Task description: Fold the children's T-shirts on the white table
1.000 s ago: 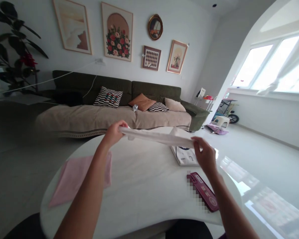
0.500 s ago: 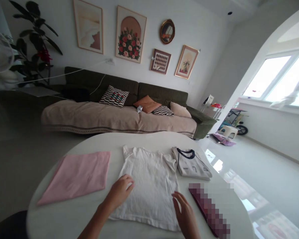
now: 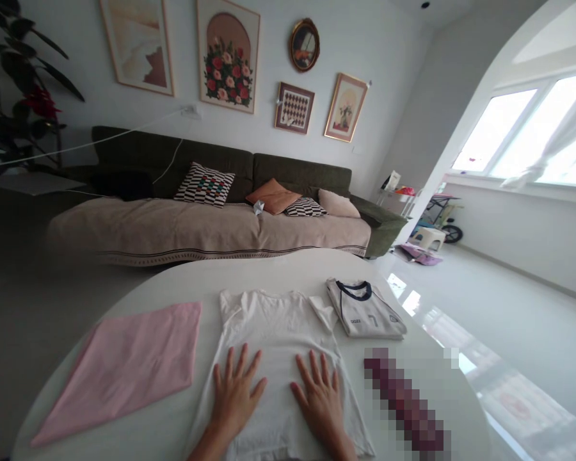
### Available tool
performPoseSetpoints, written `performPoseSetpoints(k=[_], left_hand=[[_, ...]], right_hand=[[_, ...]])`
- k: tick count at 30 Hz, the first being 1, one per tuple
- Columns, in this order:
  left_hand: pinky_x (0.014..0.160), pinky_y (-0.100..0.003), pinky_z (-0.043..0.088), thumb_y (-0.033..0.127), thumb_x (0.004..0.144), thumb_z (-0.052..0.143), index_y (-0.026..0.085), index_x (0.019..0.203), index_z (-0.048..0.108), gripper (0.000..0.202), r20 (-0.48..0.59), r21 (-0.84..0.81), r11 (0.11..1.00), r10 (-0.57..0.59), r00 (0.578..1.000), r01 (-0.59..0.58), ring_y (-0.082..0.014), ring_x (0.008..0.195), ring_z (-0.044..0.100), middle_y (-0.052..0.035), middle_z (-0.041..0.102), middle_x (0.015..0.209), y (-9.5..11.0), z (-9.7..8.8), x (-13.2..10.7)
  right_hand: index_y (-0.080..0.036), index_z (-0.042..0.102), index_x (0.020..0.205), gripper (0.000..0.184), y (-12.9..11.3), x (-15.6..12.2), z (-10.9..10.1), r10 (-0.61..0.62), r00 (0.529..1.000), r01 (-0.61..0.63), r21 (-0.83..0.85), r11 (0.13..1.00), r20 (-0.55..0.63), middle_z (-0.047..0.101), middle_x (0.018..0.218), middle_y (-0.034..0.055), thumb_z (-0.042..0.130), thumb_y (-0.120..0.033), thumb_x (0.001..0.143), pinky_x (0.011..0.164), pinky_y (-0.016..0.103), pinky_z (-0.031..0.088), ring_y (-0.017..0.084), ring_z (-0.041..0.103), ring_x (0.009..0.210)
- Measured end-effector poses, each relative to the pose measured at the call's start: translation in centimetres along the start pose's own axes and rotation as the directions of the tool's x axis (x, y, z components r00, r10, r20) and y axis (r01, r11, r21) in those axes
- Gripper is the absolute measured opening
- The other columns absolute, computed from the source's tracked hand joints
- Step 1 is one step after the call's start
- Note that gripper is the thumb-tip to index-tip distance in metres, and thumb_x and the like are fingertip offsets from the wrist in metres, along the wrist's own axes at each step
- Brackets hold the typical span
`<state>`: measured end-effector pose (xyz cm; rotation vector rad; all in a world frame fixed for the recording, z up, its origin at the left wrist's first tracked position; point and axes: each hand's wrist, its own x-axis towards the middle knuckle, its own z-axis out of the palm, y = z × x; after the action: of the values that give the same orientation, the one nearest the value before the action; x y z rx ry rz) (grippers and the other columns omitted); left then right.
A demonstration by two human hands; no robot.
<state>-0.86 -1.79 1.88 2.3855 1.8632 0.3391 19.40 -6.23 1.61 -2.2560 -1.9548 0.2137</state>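
Observation:
A white T-shirt (image 3: 278,333) lies spread on the white table, its collar toward the sofa. My left hand (image 3: 235,394) rests flat on the left part of the shirt with fingers spread. On the right part, my right hand (image 3: 319,394) lies palm down, its fingers apart too. A folded pink cloth (image 3: 129,365) is to the left of the shirt. To the right sits a folded white shirt with a dark collar and a number 7 (image 3: 369,310). Nearer me on that side is a long dark red item (image 3: 403,400), blurred by pixelation.
The rounded white table (image 3: 182,275) stands before a dark green sofa (image 3: 148,153) with a beige cover and several cushions. Framed pictures hang on the wall. A white stool (image 3: 429,239) and a wheeled thing stand at the right, by the windows.
Both hands have moved inward from the shirt's side edges and now lie flat on it with fingers spread. The shirt looks smoother. The camera view has shifted a little.

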Motion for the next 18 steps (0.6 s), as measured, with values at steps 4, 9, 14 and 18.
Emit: performPoseSetpoints(k=[4,9,14,18], left_hand=[[0.099,-0.057,0.022,0.039,0.084,0.037,0.032,0.127,0.045,0.044,0.03,0.004,0.999,-0.037,0.999,0.036,-0.0322,0.129,0.027,-0.0041,0.037,0.14,-0.5,-0.7,-0.6],[0.104,-0.048,0.02,0.041,0.086,0.033,0.024,0.13,0.042,0.048,-0.006,-0.027,0.998,0.065,0.998,-0.065,-0.0284,0.13,0.027,-0.0081,0.036,0.141,-0.1,-0.4,3.0],[0.104,-0.053,0.014,0.047,0.084,0.037,0.035,0.134,0.03,0.052,-0.051,-0.028,0.999,0.038,0.998,-0.04,-0.0319,0.134,0.015,-0.0023,0.027,0.145,0.0,1.4,4.3],[0.103,-0.056,0.011,0.048,0.082,0.038,0.04,0.133,0.028,0.052,-0.049,-0.017,1.0,-0.012,0.999,0.011,-0.0341,0.134,0.007,0.001,0.024,0.146,-0.2,2.2,4.3]], right_hand=[[-0.038,0.036,0.13,0.056,1.2,-0.2,-1.6,-0.16,0.983,0.142,0.176,0.974,0.088,0.027,0.144,-0.0008,0.049,-0.051,0.077,0.104,0.053,0.021,0.03,0.016,0.133],[-0.019,0.061,0.105,0.034,3.9,7.4,-5.1,0.002,0.997,0.019,0.277,0.961,-0.076,0.066,0.105,0.0062,0.032,-0.026,0.088,0.087,0.025,0.042,0.016,0.058,0.1],[-0.013,0.056,0.104,0.026,5.5,16.4,-6.3,0.197,0.973,-0.174,0.177,0.969,-0.119,0.062,0.104,0.0093,0.039,-0.025,0.089,0.085,0.035,0.043,0.018,0.057,0.098],[-0.015,0.056,0.099,0.028,5.4,18.6,-4.9,0.254,0.964,-0.243,0.122,0.962,-0.081,0.059,0.102,0.0043,0.054,-0.037,0.082,0.08,0.037,0.047,0.016,0.057,0.091]])
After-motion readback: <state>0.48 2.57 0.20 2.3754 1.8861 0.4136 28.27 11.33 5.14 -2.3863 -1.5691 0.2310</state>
